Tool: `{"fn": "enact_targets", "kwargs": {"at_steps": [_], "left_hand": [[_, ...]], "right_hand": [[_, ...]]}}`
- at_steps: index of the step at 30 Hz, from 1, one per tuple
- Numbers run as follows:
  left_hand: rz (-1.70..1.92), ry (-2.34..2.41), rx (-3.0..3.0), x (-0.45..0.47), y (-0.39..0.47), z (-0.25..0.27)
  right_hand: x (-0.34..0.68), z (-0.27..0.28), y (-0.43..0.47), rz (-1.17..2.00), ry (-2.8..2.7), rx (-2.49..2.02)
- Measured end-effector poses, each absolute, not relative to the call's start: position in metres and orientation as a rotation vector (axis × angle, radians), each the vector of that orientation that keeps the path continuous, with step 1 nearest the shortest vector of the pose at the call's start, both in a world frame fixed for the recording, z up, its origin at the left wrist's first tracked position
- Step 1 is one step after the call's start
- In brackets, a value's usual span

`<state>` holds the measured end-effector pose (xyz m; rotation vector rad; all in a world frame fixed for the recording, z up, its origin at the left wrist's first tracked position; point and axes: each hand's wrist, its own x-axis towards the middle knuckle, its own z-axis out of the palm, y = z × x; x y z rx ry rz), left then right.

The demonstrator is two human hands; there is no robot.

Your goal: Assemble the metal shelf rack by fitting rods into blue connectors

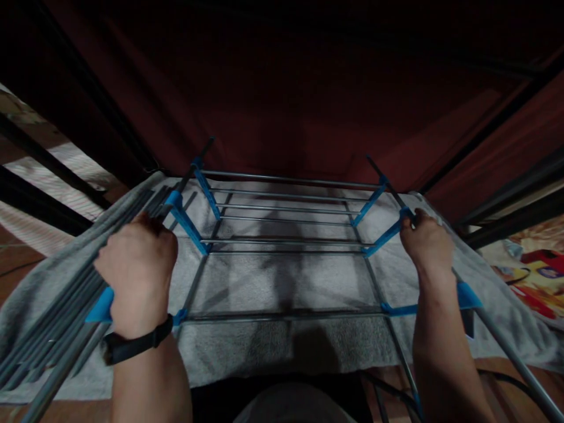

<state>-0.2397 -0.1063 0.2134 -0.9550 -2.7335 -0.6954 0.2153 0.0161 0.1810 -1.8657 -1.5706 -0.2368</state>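
A half-built rack of grey metal tubes lies in front of me, with thin crossbars (286,242) joined by blue plastic brackets (189,222). My left hand (138,264), with a black band on its wrist, is closed in a fist around the rack's left pole, just below a blue bracket. On the opposite side, my right hand (429,244) wraps around the right pole (515,355), with its thumb beside another blue bracket (406,212). The fingers of both hands are partly hidden from above.
Underneath lies a grey fleecy cloth (282,285). Several loose tubes (53,329) rest on it at the left. Dark red fabric (282,106) hangs behind, between dark frame bars (497,126). A colourful patterned cloth (540,273) lies at the far right.
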Motion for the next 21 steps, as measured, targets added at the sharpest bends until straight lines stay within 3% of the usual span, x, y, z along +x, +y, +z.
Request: {"fn": "enact_targets", "kwargs": {"at_steps": [3,8,16,21], "left_hand": [[-0.475,-2.781,-1.000,-0.241,-0.105,0.209],[-0.439,-2.655,-1.025,-0.228,-0.106,0.204],[-0.634,-2.685,-0.998,-0.234,-0.104,0.203],[-1.056,-2.233,-1.309,-0.216,-0.085,0.197]], "right_hand": [[0.214,0.168,0.022,-0.241,-1.604,-1.888],[0.205,0.161,0.019,-0.314,-1.569,-1.922],[0.201,0.161,0.017,-0.279,-1.490,-1.840],[0.190,0.147,0.008,-0.196,-1.606,-1.585]]}}
